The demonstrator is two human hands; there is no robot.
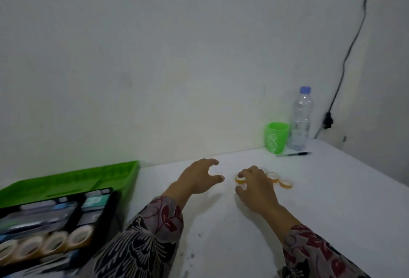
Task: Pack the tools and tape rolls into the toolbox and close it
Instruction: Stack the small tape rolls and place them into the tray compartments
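Note:
The toolbox (130, 180) stands open at the left, its green lid leaning back against the wall. Its black tray holds blurred tools and a row of several large tape rolls (55, 242). Small amber tape rolls (285, 183) lie in a line on the white table at centre right. My right hand (256, 189) is over the left end of that line and pinches one small roll (239, 180) between forefinger and thumb. My left hand (199, 178) hovers just left of it, fingers spread and curved, holding nothing.
A green cup (276, 137), a clear water bottle (301, 118) and a black pen (294, 154) sit at the table's far right corner. A black cable (345, 60) runs down the right wall to a plug. The wall borders the table's far edge.

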